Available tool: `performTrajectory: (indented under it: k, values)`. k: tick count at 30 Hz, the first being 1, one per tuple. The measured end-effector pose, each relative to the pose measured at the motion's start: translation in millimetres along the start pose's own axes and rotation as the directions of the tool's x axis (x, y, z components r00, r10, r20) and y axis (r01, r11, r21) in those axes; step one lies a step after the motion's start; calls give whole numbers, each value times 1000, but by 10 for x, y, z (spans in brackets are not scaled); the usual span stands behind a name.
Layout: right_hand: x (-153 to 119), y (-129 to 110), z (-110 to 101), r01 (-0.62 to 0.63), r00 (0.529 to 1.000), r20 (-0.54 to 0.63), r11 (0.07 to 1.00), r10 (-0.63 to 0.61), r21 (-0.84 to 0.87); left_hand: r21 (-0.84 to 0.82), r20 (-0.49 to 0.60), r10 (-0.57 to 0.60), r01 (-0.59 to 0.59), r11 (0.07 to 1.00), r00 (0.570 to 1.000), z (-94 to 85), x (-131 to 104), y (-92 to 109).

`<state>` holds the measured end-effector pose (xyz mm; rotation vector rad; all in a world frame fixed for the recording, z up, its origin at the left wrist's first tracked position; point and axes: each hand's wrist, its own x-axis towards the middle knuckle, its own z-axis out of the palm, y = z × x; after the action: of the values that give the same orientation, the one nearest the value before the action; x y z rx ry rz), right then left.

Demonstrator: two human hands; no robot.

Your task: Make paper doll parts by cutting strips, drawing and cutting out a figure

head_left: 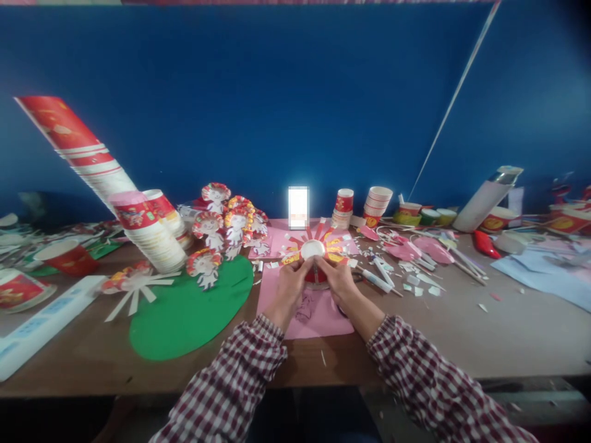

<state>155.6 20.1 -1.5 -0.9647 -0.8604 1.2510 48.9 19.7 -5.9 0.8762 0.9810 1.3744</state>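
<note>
Two checked sleeves, the left sleeve (226, 381) and the right sleeve (436, 381), reach in from the near side, and here are both hands meeting right in the middle of the bench (397, 347)! Left hand (294, 282) and right hand (338, 282) come in side by side, fingers pinching the near edge of a cut paper cup (313, 248) — its red and yellow strips fanned outward around a pale round centre. That cup sits above a pink sheet (307, 326) with dark drawn lines on it. Over to the left, a big green paper shape (189, 317), a cluster of paper figures with frilly manes (238, 223) just beyond it, and a tall leaning stack of paper cups (150, 240). On the right, just beside the right hand, a white marker (376, 280) lies near paper scraps (418, 280) — and behind everything, a blue panel (231, 98).
</note>
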Motion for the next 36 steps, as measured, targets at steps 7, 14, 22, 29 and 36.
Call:
performTrajectory:
  k: [7, 14, 22, 29, 36]
  values:
    - [8, -44, -2, -62, 997, 51, 996, 59, 59, 95, 5, 86, -86, 992, 996, -49, 72, -51]
    - [56, 60, -20, -32, 999, -30, 999, 32, 16, 264, -33, 164, -150, 953, 986, -100, 123, -103]
    - [67, 107, -39, -26, 998, -65, 999, 25, -23, 376, -73, 269, -224, 899, 960, -119, 112, -74]
    - [0, -14, 26, -56, 998, -5, 998, 57, 35, 243, -29, 199, -186, 952, 980, -92, 93, -71]
    - [-25, -13, 31, -71, 996, -47, 995, 74, 65, 78, 84, 48, -55, 995, 995, -34, 61, -80]
